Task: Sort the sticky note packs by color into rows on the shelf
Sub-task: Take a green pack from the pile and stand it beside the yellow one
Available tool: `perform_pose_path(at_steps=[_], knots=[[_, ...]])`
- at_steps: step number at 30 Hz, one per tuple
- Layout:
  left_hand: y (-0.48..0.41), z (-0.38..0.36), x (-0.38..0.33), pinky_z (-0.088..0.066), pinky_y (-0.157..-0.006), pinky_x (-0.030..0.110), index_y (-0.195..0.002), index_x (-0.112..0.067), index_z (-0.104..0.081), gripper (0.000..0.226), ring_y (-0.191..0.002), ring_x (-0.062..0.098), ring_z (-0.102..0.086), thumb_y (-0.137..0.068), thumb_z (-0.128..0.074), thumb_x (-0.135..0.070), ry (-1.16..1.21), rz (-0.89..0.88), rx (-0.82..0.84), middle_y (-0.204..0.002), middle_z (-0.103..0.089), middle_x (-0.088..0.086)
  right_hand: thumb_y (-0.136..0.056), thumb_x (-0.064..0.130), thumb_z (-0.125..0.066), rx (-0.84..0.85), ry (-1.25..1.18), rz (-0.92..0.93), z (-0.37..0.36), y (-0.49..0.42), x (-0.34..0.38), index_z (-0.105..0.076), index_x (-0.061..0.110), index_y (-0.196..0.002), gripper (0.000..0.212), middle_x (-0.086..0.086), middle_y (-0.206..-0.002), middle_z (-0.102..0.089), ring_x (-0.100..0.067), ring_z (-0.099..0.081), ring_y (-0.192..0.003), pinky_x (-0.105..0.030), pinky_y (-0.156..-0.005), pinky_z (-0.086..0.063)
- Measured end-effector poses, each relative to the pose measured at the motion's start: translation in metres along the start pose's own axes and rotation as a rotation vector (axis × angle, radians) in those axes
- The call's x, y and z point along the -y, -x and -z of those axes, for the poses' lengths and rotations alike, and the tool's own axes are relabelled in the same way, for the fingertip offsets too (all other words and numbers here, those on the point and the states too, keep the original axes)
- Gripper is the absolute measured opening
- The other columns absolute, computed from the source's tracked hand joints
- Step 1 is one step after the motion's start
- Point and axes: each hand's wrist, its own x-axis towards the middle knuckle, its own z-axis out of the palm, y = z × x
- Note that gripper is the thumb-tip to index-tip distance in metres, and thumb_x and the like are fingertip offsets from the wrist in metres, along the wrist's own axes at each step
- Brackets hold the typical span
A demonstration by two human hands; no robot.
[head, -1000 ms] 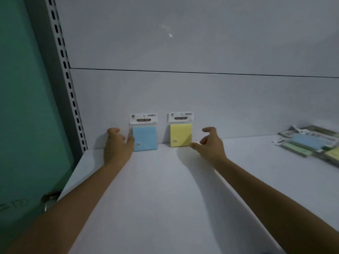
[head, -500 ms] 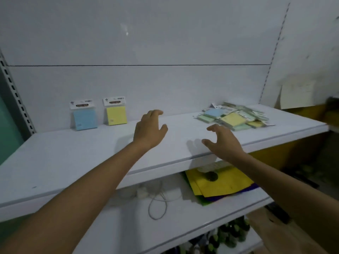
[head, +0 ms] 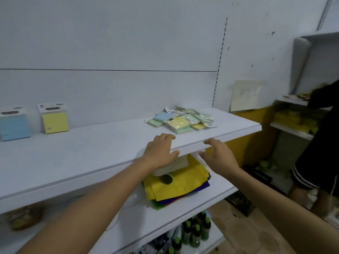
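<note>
A blue sticky note pack [head: 14,124] and a yellow sticky note pack [head: 54,119] stand upright against the back wall at the far left of the white shelf [head: 91,153]. A loose pile of blue, yellow and green packs [head: 180,119] lies flat near the shelf's right end. My left hand [head: 160,152] hovers over the shelf's front edge just short of the pile, fingers spread and empty. My right hand [head: 218,157] is in front of the edge, below and right of the left, also open and empty.
Below the shelf lie yellow and blue paper sheets [head: 176,184], a white perforated basket [head: 174,165] and a dark round lid [head: 166,179]. Green-capped bottles [head: 194,230] stand on the lowest shelf. A person in dark clothes [head: 319,143] stands at the right.
Both hands left the two upright packs and moved right along the shelf toward the pile. The view has turned right with them.
</note>
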Motion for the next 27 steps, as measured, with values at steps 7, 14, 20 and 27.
perform_pose_path(at_steps=[7, 14, 20, 27], knots=[[-0.080, -0.031, -0.006, -0.035, -0.104, 0.041, -0.139, -0.019, -0.033, 0.057, -0.134, 0.023, -0.032, -0.091, -0.047, -0.046, 0.018, -0.015, -0.007, -0.147, -0.035, 0.002, -0.090, 0.040, -0.056, -0.012, 0.042, 0.013, -0.010, -0.050, -0.037, -0.047, 0.022, -0.130, 0.045, 0.001, -0.134, -0.052, -0.018, -0.047, -0.123, -0.035, -0.097, -0.044], [-0.179, -0.057, 0.007, -0.024, -0.112, 0.044, -0.142, -0.017, -0.031, 0.056, -0.139, 0.026, -0.026, -0.095, -0.034, -0.048, 0.069, 0.113, -0.068, -0.152, -0.030, 0.005, -0.090, 0.039, -0.056, 0.019, 0.066, 0.005, -0.019, -0.140, -0.064, -0.046, 0.024, -0.130, 0.044, 0.000, -0.137, -0.050, -0.020, -0.048, -0.121, -0.038, -0.099, -0.044], [-0.209, -0.078, 0.020, -0.019, -0.111, 0.043, -0.139, -0.021, -0.034, 0.050, -0.137, 0.027, -0.028, -0.096, -0.031, -0.046, 0.057, 0.176, -0.154, -0.152, -0.029, 0.003, -0.088, 0.045, -0.056, 0.023, 0.086, -0.043, -0.036, -0.217, -0.079, -0.050, 0.021, -0.129, 0.048, -0.004, -0.129, -0.056, -0.025, -0.052, -0.115, -0.041, -0.094, -0.045], [-0.210, -0.075, 0.023, -0.030, -0.105, 0.041, -0.135, -0.024, -0.038, 0.066, -0.126, 0.030, -0.043, -0.080, -0.056, -0.056, 0.152, 0.293, -0.255, -0.133, -0.048, 0.006, -0.085, 0.032, -0.047, -0.193, 0.481, 0.260, -0.060, -0.255, -0.078, -0.062, 0.017, -0.076, 0.023, 0.001, -0.082, -0.068, -0.024, -0.057, -0.074, -0.035, -0.071, -0.031]])
